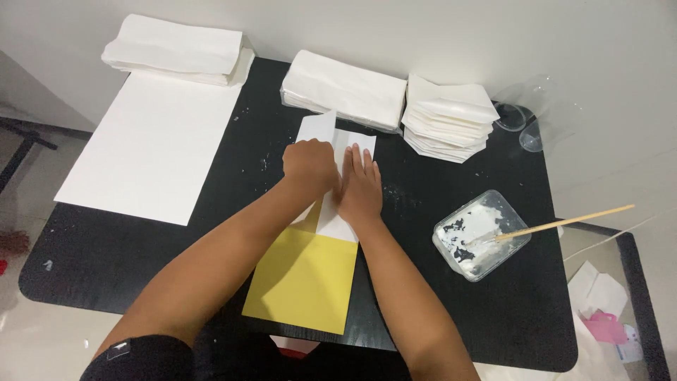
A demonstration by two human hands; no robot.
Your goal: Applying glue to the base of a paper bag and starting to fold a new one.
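Both hands point(337, 178) press, half hiding folded white paper point(337, 141)

— Where do my hands sit?
— Both rest side by side on the folded sheet point(337, 152) at the middle of the table point(423, 310), a card point(303, 279) under its near end.
— And around it?
— Large sheet point(151, 144) left, stacks point(345, 88) behind, tub point(482, 234) with a stick point(564, 224) right.

arms: both were bare from wrist to above elbow | left sleeve point(141, 356): was black, short, small white mark | hands: no rings or gloves showed
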